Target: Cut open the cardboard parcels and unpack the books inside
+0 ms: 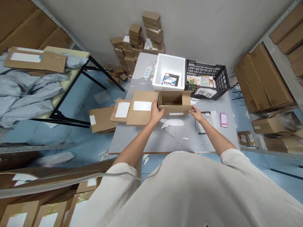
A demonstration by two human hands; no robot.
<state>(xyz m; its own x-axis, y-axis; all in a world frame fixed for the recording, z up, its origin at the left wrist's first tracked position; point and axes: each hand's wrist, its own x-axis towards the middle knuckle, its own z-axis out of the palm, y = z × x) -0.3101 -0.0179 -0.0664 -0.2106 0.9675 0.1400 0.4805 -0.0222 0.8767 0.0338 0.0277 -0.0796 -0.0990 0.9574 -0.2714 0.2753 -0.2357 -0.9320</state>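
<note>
An open cardboard box (167,111) stands on the grey table (151,143), its top facing up and its inside showing. My left hand (156,113) grips the box's left side, the thumb on its front face and the fingers along the edge. At the lower right corner, my right hand (196,113) pinches the cardboard between thumb and fingers. Just left of the box lies a flat cardboard carton (138,116) with a white label. Beyond my right hand are a dark-edged printed sheet (201,126) and a small pink box (223,120).
Behind the box stand a white bin (157,72) and a black plastic crate (223,78), both holding books. Torn paper scraps (174,122) lie in front. Stacked cartons (153,34) line the wall; shelves with boxes (265,78) stand right. A side table (71,75) carries grey bags.
</note>
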